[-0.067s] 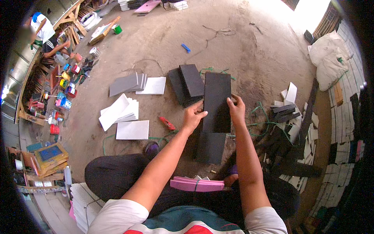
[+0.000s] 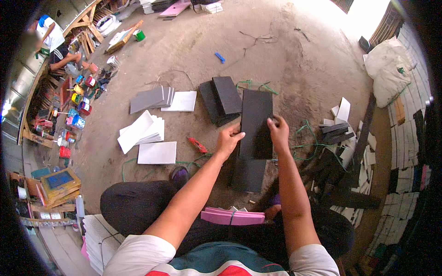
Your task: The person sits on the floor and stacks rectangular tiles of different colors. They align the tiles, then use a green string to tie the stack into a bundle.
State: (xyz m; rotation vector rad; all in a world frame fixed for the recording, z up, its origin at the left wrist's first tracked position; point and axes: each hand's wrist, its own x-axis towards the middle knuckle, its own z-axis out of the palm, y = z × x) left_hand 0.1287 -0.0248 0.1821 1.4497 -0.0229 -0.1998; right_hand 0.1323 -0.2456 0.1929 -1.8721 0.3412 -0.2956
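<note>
Both of my hands grip a black rectangular foam sheet [image 2: 256, 115] by its long sides. My left hand [image 2: 229, 141] is closed on the left edge, thumb on top. My right hand [image 2: 279, 132] pinches the right edge between thumb and fingers. Under the near end of that sheet lies another black sheet [image 2: 249, 177], partly covered. Just left of the held one, a stack of black sheets [image 2: 226, 94] rests on the floor. A red cutter-like tool [image 2: 197, 145] lies left of my left hand.
White sheets [image 2: 157, 152] and grey sheets [image 2: 148, 99] lie to the left. Black and white offcuts [image 2: 338, 132] and green string [image 2: 317, 145] are on the right. A bundle of pink strips [image 2: 232, 217] sits near my lap. Far left, a person [image 2: 54, 39] sits near paint cans [image 2: 75, 121].
The held black sheet has shifted slightly toward me. My right hand has moved a little nearer with it, while my left hand stays almost in place.
</note>
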